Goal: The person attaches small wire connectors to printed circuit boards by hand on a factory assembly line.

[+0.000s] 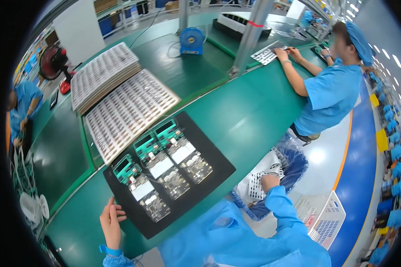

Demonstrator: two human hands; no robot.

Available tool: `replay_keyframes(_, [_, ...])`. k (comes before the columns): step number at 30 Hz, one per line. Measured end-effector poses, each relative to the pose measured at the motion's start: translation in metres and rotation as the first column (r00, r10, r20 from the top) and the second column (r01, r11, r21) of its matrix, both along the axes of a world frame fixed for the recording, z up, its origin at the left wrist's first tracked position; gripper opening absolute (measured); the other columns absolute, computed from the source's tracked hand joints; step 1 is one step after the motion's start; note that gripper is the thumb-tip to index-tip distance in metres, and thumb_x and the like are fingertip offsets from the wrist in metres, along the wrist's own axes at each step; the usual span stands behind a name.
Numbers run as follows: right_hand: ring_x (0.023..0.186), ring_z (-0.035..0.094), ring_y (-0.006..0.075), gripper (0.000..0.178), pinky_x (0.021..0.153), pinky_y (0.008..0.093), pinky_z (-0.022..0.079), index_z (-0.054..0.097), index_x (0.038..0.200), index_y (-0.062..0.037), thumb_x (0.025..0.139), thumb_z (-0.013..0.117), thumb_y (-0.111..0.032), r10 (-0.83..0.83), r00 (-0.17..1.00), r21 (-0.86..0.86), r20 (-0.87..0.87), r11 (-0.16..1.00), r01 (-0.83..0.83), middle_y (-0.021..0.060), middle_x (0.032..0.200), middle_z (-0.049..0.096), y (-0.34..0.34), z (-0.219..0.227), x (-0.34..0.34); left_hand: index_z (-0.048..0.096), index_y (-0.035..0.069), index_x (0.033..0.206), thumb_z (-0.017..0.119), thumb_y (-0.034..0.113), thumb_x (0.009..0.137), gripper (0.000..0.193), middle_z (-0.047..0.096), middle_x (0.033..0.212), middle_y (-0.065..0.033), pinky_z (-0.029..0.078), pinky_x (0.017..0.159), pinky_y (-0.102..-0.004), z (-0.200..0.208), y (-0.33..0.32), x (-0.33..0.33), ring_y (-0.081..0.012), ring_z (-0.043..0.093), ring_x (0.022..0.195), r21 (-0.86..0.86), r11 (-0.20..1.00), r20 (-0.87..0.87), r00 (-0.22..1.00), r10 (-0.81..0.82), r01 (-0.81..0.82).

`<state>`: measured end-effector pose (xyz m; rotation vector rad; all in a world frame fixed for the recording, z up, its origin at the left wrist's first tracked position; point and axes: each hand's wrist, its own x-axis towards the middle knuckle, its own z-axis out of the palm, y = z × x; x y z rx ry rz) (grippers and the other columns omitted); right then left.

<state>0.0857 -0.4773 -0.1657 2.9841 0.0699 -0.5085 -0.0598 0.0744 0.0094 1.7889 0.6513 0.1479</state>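
Observation:
On the green bench lies a black mat (214,164) that carries three circuit boards (173,181) in a row. Each has a green section with a dark window, a white label-like patch and a populated lower end. My left hand (111,220) is at the mat's left edge, fingers stretched out and holding nothing. Off the bench's near edge, my right hand (270,181) is closed on a white sheet with cut-outs (255,184), above a bin lined with blue plastic (295,155). The fingertips are partly hidden.
Beyond the mat stand a sheet of small parts (131,111) and a tall stack of similar sheets (104,73). A blue fan (192,41) and a metal post (249,40) are farther back. A co-worker (334,89) sits at right; a white basket (329,220) stands below.

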Motion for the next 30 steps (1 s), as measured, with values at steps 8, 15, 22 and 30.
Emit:
replay_keyframes(8, [0.062, 0.065, 0.0229, 0.023, 0.058, 0.0357, 0.050, 0.068, 0.087, -0.0015, 0.090, 0.067, -0.024, 0.086, 0.974, 0.770, -0.208, 0.628, 0.109, 0.0121, 0.067, 0.065, 0.033, 0.155, 0.039, 0.049, -0.005, 0.139, 0.052, 0.016, 0.103, 0.042, 0.051, 0.107, -0.0058, 0.055, 0.077, -0.0264, 0.027, -0.059, 0.066, -0.0126, 0.059, 0.089, -0.078, 0.987, -0.077, 0.986, -0.146, 0.140])
replay_keyframes(15, [0.063, 0.064, 0.0113, 0.013, 0.058, 0.0267, 0.049, 0.068, 0.095, 0.0019, 0.091, 0.065, -0.010, -0.119, 0.990, 0.859, -0.069, 0.498, 0.119, 0.0079, 0.070, 0.067, 0.025, 0.158, 0.048, 0.039, -0.007, 0.144, 0.053, 0.026, 0.103, 0.055, 0.045, 0.114, -0.0128, 0.058, 0.081, -0.0331, -0.023, -0.137, 0.173, -0.0203, 0.059, 0.097, -0.216, 0.907, 0.067, 0.932, -0.356, 0.362])
replay_keyframes(22, [0.063, 0.059, 0.0117, 0.011, 0.058, 0.0267, 0.047, 0.064, 0.096, 0.0000, 0.085, 0.064, 0.000, -0.182, 0.971, 0.817, 0.153, 0.576, -0.021, 0.0099, 0.073, 0.064, 0.044, 0.135, 0.040, 0.026, 0.001, 0.153, 0.057, 0.021, 0.100, 0.064, 0.052, 0.130, -0.0137, 0.049, 0.096, -0.0314, -0.061, -0.222, 0.243, -0.0181, 0.059, 0.109, -0.125, 0.786, 0.173, 0.794, -0.583, 0.605])
replay_keyframes(30, [0.089, 0.068, 0.0271, 0.027, 0.076, 0.0339, 0.053, 0.069, 0.104, 0.0006, 0.078, 0.075, -0.005, 0.273, 0.948, 0.734, 0.160, 0.610, -0.300, 0.0160, 0.096, 0.070, 0.086, 0.183, 0.026, 0.034, 0.001, 0.150, 0.054, 0.017, 0.099, 0.057, 0.042, 0.148, -0.0204, 0.045, 0.105, -0.0373, -0.079, -0.228, 0.235, -0.0286, 0.053, 0.129, -0.189, 0.639, 0.438, 0.646, -0.625, 0.746])
